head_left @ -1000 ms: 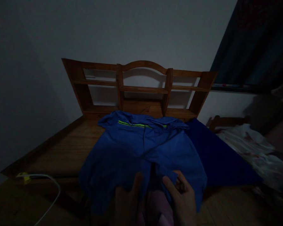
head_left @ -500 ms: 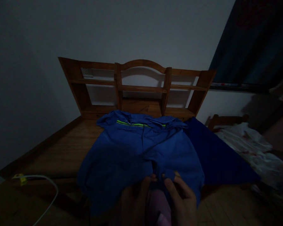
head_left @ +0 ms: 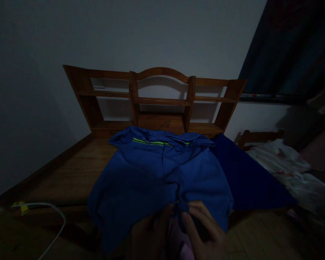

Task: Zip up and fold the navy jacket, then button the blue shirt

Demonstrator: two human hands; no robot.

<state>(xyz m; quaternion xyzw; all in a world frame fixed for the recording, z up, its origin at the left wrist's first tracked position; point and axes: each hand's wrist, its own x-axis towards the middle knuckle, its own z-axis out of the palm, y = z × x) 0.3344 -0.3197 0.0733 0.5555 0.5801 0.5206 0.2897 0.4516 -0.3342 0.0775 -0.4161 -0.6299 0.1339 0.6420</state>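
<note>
A blue jacket [head_left: 197, 173] with a bright yellow-green strip lies spread over the desk, its lower edge hanging over the front. At that lower edge, near the middle, my left hand [head_left: 153, 231] pinches the cloth beside the front opening. My right hand [head_left: 203, 227] is closed on the other side of the same opening, thumb and fingers pressed on the fabric. The two hands almost touch. What small part sits between the fingertips is too dark to make out.
A wooden shelf unit [head_left: 162, 102] stands at the back of the desk [head_left: 67, 173]. Dark blue cloth [head_left: 249, 180] covers the right side. A white cable [head_left: 62, 216] hangs at the left front. Beyond it, right, are a chair [head_left: 260, 136] and white plastic bags [head_left: 287, 159].
My hands have come closer together at the jacket's lower edge, bringing the two sides of the opening together. The view has shifted slightly.
</note>
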